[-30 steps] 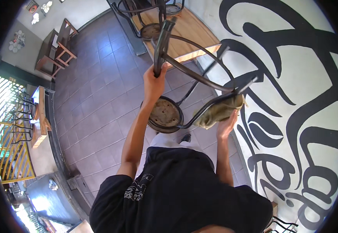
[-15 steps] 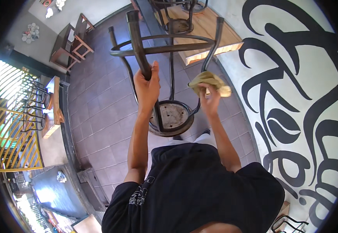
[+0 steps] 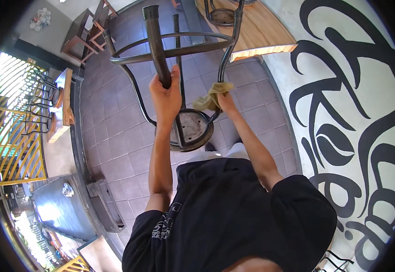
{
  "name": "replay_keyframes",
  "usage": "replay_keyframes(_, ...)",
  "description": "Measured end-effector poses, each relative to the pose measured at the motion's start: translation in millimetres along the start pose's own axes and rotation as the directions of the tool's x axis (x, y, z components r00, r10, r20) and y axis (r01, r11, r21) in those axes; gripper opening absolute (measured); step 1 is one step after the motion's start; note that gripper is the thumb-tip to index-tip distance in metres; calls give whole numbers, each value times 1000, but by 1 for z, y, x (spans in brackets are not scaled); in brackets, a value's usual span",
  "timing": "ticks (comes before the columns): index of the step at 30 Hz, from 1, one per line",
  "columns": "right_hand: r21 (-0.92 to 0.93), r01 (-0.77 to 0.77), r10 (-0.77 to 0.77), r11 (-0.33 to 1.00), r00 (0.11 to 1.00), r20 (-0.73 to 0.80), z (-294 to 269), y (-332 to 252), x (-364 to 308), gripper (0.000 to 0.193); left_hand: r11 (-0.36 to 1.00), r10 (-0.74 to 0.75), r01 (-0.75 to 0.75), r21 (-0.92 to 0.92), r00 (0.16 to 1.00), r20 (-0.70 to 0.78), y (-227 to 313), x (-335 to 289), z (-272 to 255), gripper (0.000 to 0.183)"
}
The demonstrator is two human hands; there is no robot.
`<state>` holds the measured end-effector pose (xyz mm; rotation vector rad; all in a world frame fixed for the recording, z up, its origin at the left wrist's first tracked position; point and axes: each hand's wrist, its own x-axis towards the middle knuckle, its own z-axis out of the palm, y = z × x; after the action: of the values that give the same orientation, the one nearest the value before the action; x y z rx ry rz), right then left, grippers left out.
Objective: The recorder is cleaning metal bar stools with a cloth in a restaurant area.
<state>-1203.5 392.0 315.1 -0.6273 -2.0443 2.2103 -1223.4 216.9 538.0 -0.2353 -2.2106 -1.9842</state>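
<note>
An upside-down stool [image 3: 186, 47] with dark metal legs and a ring hangs in front of me, its round seat [image 3: 192, 128] lowest. My left hand [image 3: 166, 97] is wrapped round the nearest leg, just below the ring. In my right hand [image 3: 226, 102] is an olive-yellow cloth [image 3: 215, 94], bunched against the stool's right leg between the ring and the seat. Part of the cloth droops to the left of that leg. The fingers of my right hand are partly hidden by the cloth.
A wooden table [image 3: 263, 34] bearing another upturned stool [image 3: 222, 16] stands ahead on the right, beside a white wall [image 3: 288, 72] with black lettering. More upturned stools [image 3: 43, 104] rest on a counter [image 3: 66, 115] at left. Tiled floor [image 3: 116, 118] lies below.
The stool has shifted left and turned slightly in my left hand. My right hand has moved left with the cloth, which now presses round the right leg.
</note>
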Motion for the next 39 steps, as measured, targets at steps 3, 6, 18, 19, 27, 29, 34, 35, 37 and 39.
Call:
replay_keyframes(3, -64, 371, -375, 926, 925, -64, 20, -15, -2, 25, 999, -1, 0, -49, 999, -38, 11, 9, -25, 38)
replay_keyframes(6, 197, 289, -278, 937, 957, -81, 28, -46, -14, 21, 976, 11, -11, -219, 1000, 1, 18, 20, -51, 31)
replay_keyframes(18, 383, 571, -543, 726, 818, -190, 17, -60, -17, 10, 951, -159, 165, -260, 986, 45, -42, -26, -58, 34)
replay_keyframes(19, 109, 625, -600, 773, 775, -197, 15, -84, -14, 11, 945, -154, 171, -278, 985, 81, -26, -25, -60, 34)
replay_keyframes(27, -289, 665, -724, 689, 610, -322, -14, -181, -15, 16, 949, -122, 160, -270, 981, 149, -9, -27, -39, 31)
replay_keyframes(29, -384, 701, -799, 601, 519, -305, -25, -160, -14, 18, 964, -128, 161, -212, 979, 161, -8, -28, -35, 32)
replay_keyframes(34, -320, 563, -645, 761, 705, -295, -41, -99, -37, 23, 988, -100, 123, -91, 969, 224, -32, -23, -22, 29)
replay_keyframes(35, -285, 589, -654, 756, 675, -342, -45, -87, -35, 26, 992, -83, 104, -72, 965, 248, -36, -22, -16, 29)
replay_keyframes(37, -329, 607, -691, 723, 631, -353, -54, -83, -34, 30, 997, -72, 79, -12, 955, 286, -40, -23, -12, 30)
replay_keyframes(39, -22, 643, -576, 765, 669, -469, -56, -101, -22, 24, 995, -75, 92, -38, 943, 324, -37, -22, -12, 29)
